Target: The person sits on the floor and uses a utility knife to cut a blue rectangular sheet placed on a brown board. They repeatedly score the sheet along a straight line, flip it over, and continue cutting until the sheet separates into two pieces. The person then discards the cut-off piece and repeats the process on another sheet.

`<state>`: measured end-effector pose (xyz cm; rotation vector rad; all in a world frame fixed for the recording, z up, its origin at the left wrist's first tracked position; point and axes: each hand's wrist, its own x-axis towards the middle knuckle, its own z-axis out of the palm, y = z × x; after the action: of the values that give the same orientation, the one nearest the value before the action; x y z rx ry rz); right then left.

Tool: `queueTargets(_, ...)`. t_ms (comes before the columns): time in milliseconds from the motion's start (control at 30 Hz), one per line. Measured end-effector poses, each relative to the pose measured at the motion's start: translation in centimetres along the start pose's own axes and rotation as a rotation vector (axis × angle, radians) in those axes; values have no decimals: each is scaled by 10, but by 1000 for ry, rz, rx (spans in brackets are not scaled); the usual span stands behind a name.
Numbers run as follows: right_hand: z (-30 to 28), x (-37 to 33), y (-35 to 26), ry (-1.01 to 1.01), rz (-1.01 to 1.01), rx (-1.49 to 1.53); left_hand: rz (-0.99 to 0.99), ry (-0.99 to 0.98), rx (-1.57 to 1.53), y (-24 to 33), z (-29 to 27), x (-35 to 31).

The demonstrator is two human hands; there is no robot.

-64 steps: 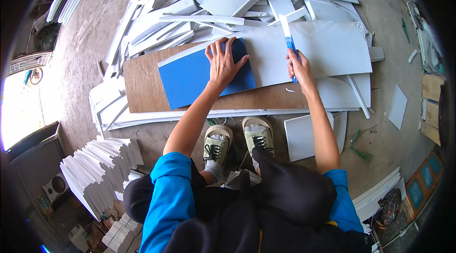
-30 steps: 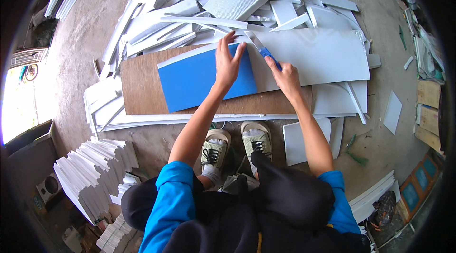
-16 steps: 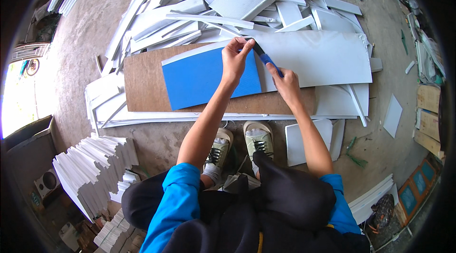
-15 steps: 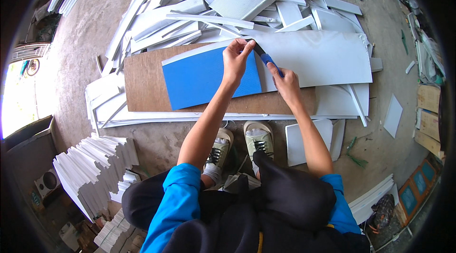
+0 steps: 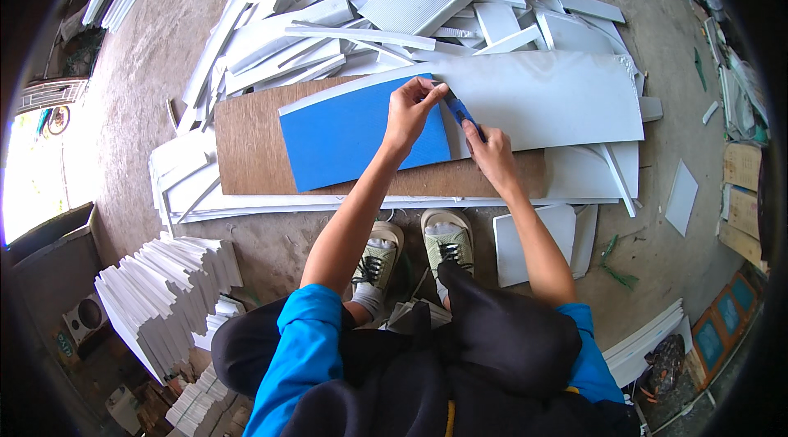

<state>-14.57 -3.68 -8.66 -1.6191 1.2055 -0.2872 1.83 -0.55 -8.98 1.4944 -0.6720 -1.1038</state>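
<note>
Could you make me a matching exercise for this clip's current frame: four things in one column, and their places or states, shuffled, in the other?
Things
1. utility knife
2. blue panel
3. brown plywood board
4. stack of jagged-edged white pieces

Places or states
A. lies directly or indirectly beneath the blue panel, showing to its left
B. at the lower left of the picture
C. held in the right hand
D. lies flat, partly hidden by the left hand

Right pairs: 1-C, 2-D, 3-A, 4-B
</note>
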Motion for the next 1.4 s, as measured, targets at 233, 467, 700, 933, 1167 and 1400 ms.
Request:
queueTargets(233,4,-7,15,-125,-129,155,-52,-156,-161,0,-3,-4)
queueTargets(467,4,-11,7,-174,-85,178,-71,-205,-206,-3,-8,-10)
queueTargets(700,-4,8,-5,-18,-23,-322,371,301,615,-10,-14,-18)
queueTargets(933,26,34,-17,107,-223,-683,523,298,1100,-31,0,-16)
queueTargets(1167,41,46,-15,78,-300,-653,512,325,1174,-42,-1,-7)
queueTargets(1400,43,53,-23,32,-219,-691,498,347,1159,-39,2,-7)
